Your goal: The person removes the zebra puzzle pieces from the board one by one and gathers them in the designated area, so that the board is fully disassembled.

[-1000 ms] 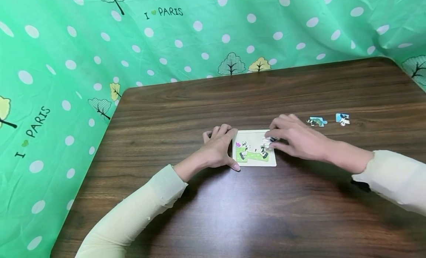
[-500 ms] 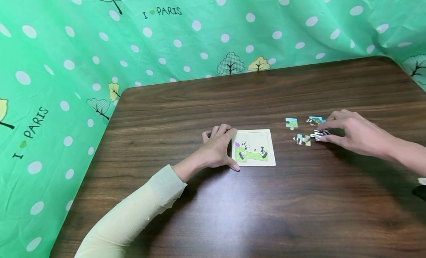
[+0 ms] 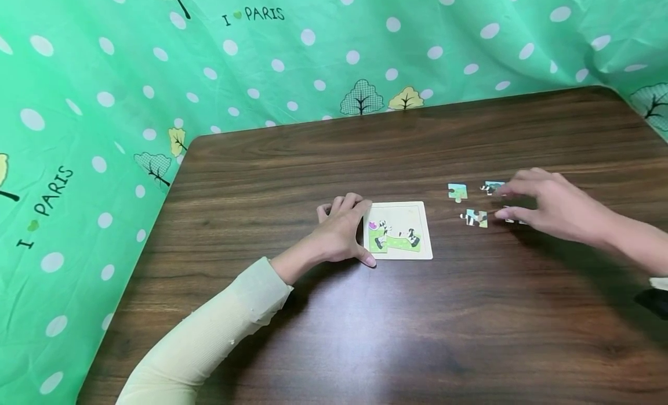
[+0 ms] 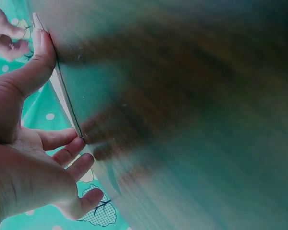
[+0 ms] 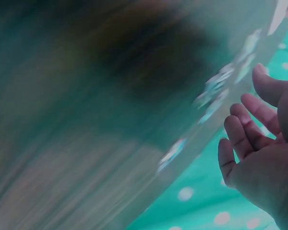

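Observation:
In the head view my left hand (image 3: 341, 234) holds the left side of a small white-framed puzzle board (image 3: 427, 242). The thumb is at its near edge and the index finger at its far corner. Fitted green pieces (image 3: 399, 243) with black-and-white animals fill its lower part. My right hand (image 3: 563, 208) hovers over loose puzzle pieces, thumb and fingers apart, holding nothing. Beneath it a black-and-white puzzle piece (image 3: 510, 215) is partly covered. A dark green and blue piece (image 3: 490, 188) lies by the index fingertip, and a striped piece (image 3: 476, 219) left of the thumb.
A sky-blue and green puzzle piece (image 3: 457, 191) lies beyond the board's right side. Everything rests on a dark wooden table (image 3: 334, 335). A green dotted curtain (image 3: 292, 57) hangs along its far and left sides.
My right hand has carried a black-and-white puzzle piece from over the board to the right, set it down among the loose pieces and let go. The left hand stays at the board.

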Tool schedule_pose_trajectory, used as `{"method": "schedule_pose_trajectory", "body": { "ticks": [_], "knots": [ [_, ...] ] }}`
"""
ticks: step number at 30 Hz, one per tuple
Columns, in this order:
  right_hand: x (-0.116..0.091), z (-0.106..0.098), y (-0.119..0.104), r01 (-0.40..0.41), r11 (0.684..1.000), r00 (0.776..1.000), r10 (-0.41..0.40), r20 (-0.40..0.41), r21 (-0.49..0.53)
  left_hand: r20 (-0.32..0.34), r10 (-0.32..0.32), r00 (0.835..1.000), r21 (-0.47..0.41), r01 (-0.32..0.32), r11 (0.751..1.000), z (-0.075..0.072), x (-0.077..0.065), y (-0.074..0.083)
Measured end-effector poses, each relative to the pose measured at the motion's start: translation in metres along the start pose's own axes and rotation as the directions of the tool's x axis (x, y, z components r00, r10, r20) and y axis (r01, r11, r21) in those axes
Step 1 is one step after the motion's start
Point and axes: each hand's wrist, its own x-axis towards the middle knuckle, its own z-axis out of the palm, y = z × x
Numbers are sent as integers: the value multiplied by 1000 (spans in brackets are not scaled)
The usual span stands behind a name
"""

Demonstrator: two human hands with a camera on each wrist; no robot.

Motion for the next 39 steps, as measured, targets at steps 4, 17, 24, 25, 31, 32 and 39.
{"method": "schedule_pose_trajectory", "body": {
  "ticks": [4,17,24,25,31,32,39],
  "knots": [
    [23,8,-35,10,992,1000,-12,18,128,1,-2,1000,0,2,1000,-1,-1,0],
    [81,65,-124,90,979,974,-126,189,185,12,-4,1000,34,3,999,-1,0,1],
    [82,76,-130,77,975,976,-117,185,207,18,-11,1000,38,11,999,0,1,0],
    [82,76,-130,65,974,977,-106,187,215,17,-12,1000,39,11,999,0,1,0],
    [88,75,-134,-4,970,972,-53,228,245,23,-9,1000,32,8,999,0,1,1],
    [89,75,-134,-14,969,970,-47,237,247,23,-8,1000,30,7,1000,0,1,1],
    [94,75,-135,-73,966,955,-4,298,249,15,-4,1000,28,4,1000,0,1,0]
  ]
}}
